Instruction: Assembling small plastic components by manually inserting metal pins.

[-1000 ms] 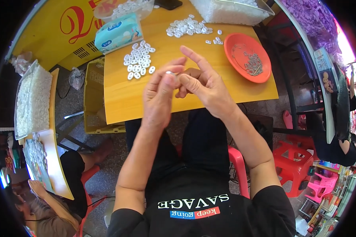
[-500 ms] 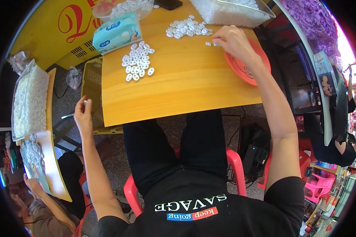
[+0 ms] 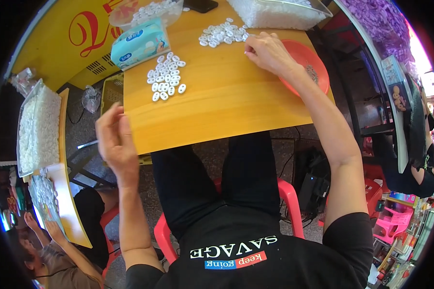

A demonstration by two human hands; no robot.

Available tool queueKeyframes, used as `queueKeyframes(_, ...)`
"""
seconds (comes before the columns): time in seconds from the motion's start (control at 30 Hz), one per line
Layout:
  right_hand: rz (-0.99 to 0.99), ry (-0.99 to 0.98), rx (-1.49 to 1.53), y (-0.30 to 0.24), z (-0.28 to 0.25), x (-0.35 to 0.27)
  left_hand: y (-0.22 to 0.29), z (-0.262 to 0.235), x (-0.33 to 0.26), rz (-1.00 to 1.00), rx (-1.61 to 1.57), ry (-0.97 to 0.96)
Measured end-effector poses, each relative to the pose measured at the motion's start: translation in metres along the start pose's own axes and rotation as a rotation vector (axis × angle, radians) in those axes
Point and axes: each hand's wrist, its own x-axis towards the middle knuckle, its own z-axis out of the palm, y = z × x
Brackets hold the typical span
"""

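Note:
Beyond the table's left front corner, my left hand is raised beside the edge, its fingers loosely bent and the thumb apart from them. Nothing shows in it. My right hand rests at the far right of the table, fingertips pinched together at the tabletop; what they grip is hidden beneath the hand. Just beyond those fingertips lies a heap of small white oval pieces with two holes. A second group of such white pieces is spread on the left. Under my right wrist sits a red-orange plate holding small metal bits.
A blue tissue pack, a clear bowl of white pieces, a dark phone and a clear tub of white pieces line the table's far side. A yellow crate stands left. Another person works at the side table.
My left hand has come up nearer, and the white piece seen in its pinch no longer shows. My right hand has shifted slightly left and nearer, covering the small pieces there.

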Motion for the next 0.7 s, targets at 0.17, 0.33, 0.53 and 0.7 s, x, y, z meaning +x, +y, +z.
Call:
queueKeyframes(0.17,0.012,0.167,0.545,-0.055,-0.012,-0.017,0.042,0.065,-0.010,-0.255,-0.436,-0.338)
queueKeyframes(0.33,0.147,0.171,0.876,-0.110,-0.040,-0.052,0.063,0.123,-0.016,-0.491,-0.822,-0.383)
queueKeyframes(0.53,0.286,0.304,0.944,-0.104,-0.045,-0.076,0.071,0.151,-0.019,-0.643,-0.995,-0.371)
queueKeyframes(0.7,0.192,0.359,0.841,-0.084,-0.041,-0.082,0.073,0.171,-0.018,-0.628,-1.015,-0.345)
